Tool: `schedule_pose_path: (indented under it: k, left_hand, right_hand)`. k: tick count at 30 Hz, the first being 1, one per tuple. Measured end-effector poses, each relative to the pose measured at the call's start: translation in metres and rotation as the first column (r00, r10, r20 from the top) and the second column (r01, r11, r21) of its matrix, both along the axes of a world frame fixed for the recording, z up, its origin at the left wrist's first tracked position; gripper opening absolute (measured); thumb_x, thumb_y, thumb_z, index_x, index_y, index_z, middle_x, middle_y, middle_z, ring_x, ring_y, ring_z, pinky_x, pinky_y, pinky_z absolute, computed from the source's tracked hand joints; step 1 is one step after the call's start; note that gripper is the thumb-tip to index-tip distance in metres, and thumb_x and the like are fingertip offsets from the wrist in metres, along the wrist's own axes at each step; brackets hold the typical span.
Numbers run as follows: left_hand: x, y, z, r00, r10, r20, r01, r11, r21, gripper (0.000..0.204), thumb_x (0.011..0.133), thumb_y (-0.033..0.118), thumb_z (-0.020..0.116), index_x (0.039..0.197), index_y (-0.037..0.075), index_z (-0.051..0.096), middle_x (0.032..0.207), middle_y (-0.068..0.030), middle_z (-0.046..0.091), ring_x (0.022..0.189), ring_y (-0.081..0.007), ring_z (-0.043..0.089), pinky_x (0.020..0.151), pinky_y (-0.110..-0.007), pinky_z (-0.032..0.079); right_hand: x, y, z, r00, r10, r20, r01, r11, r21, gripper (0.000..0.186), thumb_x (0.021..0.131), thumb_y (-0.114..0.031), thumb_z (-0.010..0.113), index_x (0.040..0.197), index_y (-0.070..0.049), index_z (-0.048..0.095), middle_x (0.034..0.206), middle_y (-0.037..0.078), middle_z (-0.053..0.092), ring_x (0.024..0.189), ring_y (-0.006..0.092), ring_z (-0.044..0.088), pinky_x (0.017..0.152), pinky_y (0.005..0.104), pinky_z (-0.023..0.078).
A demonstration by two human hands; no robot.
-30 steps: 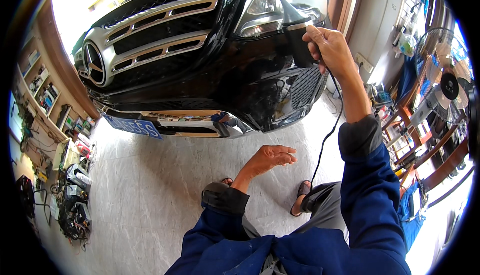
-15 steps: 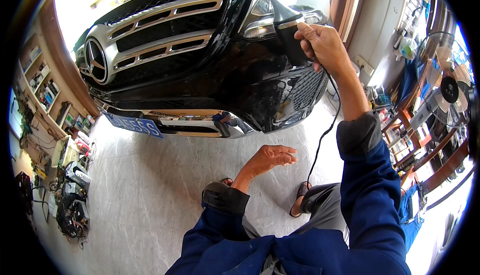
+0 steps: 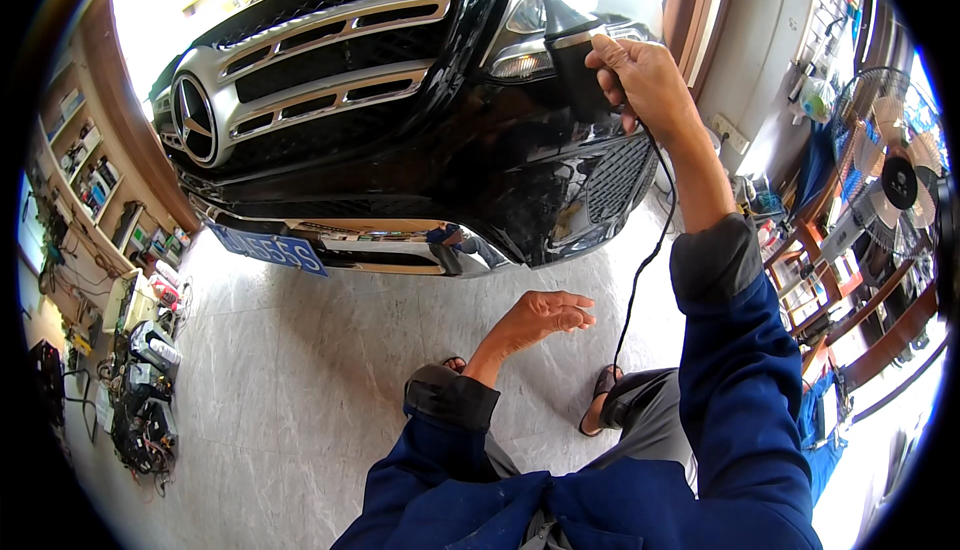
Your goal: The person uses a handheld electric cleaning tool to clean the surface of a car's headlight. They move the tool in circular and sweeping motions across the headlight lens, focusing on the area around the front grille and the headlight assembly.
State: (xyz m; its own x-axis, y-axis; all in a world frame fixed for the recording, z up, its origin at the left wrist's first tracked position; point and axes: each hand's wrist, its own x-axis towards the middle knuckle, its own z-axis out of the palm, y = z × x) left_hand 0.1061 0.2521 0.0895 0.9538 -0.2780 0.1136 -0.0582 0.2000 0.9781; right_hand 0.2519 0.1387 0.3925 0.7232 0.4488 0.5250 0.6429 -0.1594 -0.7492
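Note:
My right hand (image 3: 650, 85) is closed around a black corded device (image 3: 578, 68) with a cone-shaped nozzle and a silver ring, which looks like a handheld vacuum cleaner. Its pointed tip is aimed up and to the left, in front of the headlight (image 3: 528, 62) of a black car (image 3: 400, 160). I cannot tell whether the tip touches the car. A black cord (image 3: 643, 268) hangs from the device's lower end toward the floor by my right foot. Below the bumper, my left hand (image 3: 540, 318) hovers with its fingers stretched out and holds nothing.
On the left, shelves (image 3: 95, 175) hold small goods, and tangled cables and boxes (image 3: 145, 400) lie on the floor. A standing fan (image 3: 898, 182) and wooden chair frames (image 3: 815, 280) are at the right. The car's chrome bumper trim (image 3: 380, 260) juts out over the grey tiled floor (image 3: 270, 370).
My right hand and the device have risen very slightly, and the cord has shifted a little with them. My left hand stays where it was.

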Motion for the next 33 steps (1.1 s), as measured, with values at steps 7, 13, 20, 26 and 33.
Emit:
schedule_pose_path:
  k: [7,13,20,26,33]
  left_hand:
    - [0.0,0.0,0.0,1.0,0.001,-0.004,-0.001,1.0,0.008,0.044,0.092,0.033,0.079,0.128,0.008,0.073,0.112,-0.0131,0.078,0.107,-0.0223,0.076,0.091,-0.034,0.06]
    - [0.0,-0.001,-0.001,1.0,0.001,0.001,-0.001,1.0,0.004,0.045,0.092,0.034,0.079,0.128,0.008,0.073,0.112,-0.0133,0.078,0.106,-0.0223,0.076,0.09,-0.033,0.06]
    - [-0.001,-0.002,0.0,1.0,-0.001,-0.002,0.001,1.0,0.002,0.046,0.092,0.035,0.079,0.128,0.007,0.073,0.112,-0.013,0.078,0.105,-0.0212,0.076,0.09,-0.032,0.059]
    - [-0.002,-0.002,0.002,1.0,0.001,0.01,-0.001,1.0,0.015,0.045,0.093,0.034,0.079,0.128,0.006,0.073,0.112,-0.0138,0.078,0.104,-0.021,0.076,0.09,-0.032,0.059]
    - [-0.002,-0.002,0.002,1.0,0.002,-0.017,-0.002,1.0,0.018,0.047,0.092,0.036,0.079,0.128,0.007,0.073,0.113,-0.0132,0.078,0.106,-0.0208,0.076,0.088,-0.032,0.059]
  right_hand:
    - [0.006,-0.003,0.002,1.0,-0.005,0.01,0.005,0.999,0.032,0.046,0.105,-0.04,0.062,0.096,0.003,0.072,0.068,0.0,0.061,0.056,0.006,0.057,0.037,0.0222,0.047]
    - [0.009,-0.008,0.001,0.999,-0.029,0.029,0.029,0.999,0.025,0.047,0.106,-0.041,0.06,0.101,0.004,0.072,0.069,0.0,0.06,0.056,0.0055,0.055,0.038,0.02,0.045]
    - [0.01,-0.013,0.0,0.999,-0.033,-0.003,0.033,0.998,0.049,0.048,0.107,-0.041,0.059,0.103,0.006,0.071,0.068,0.0,0.058,0.055,0.0051,0.054,0.037,0.0192,0.044]
    - [0.012,-0.021,-0.002,0.999,-0.024,-0.028,0.025,0.998,0.051,0.048,0.106,-0.041,0.061,0.102,0.005,0.071,0.068,-0.001,0.058,0.055,0.0048,0.053,0.037,0.0191,0.043]
    - [0.016,-0.03,-0.008,0.998,-0.048,-0.047,0.051,0.996,0.077,0.047,0.106,-0.041,0.061,0.1,0.005,0.071,0.068,0.0,0.059,0.055,0.0055,0.054,0.036,0.02,0.043]
